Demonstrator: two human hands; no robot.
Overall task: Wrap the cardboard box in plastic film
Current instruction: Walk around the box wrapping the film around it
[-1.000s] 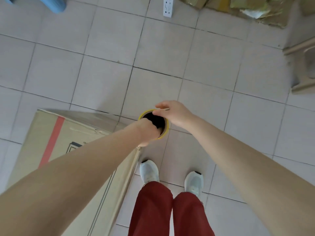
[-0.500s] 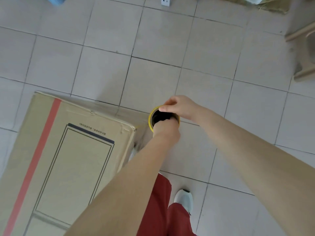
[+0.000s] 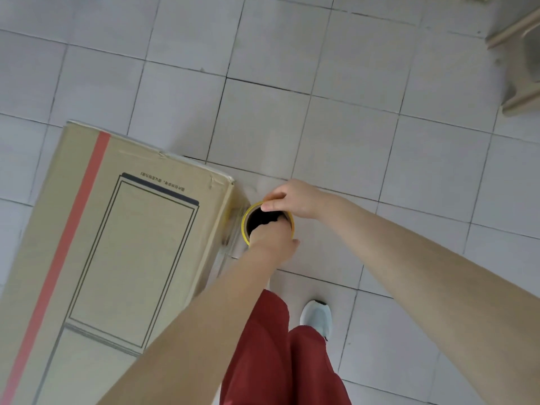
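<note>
Cardboard box (image 3: 125, 244) at left, standing on the tiled floor (image 3: 87, 68); the face turned to the camera carries a red stripe and a printed rectangle and looks bare of wrap. At its right-hand corner, plastic film (image 3: 233, 229) shows as a glossy, wrinkled sheet lying on the side wall and running straight to the film roll (image 3: 245, 226), which is held upright just beside that corner, yellow core rim uppermost. Left hand (image 3: 271, 244): fingers dipped down inside the core, thumb outside it, so the roll's wall is gripped between them. Right hand (image 3: 295, 200): thumb and forefinger closed together on the far side of the rim, steadying it from above; its other fingers are tucked under and not readable. Below, red trousers (image 3: 280, 361) and one pale shoe (image 3: 317, 317); a beige plastic stool (image 3: 520, 68) at far right, well apart. Judgement on progress: film is anchored at this corner and a pass round the sides looks under way (how many turns are already on, cannot tell, since the far and left sides are hidden). Left to do, as it appears: carry the roll on round the box, cover the bare face, then tear off and smooth down the tail.
</note>
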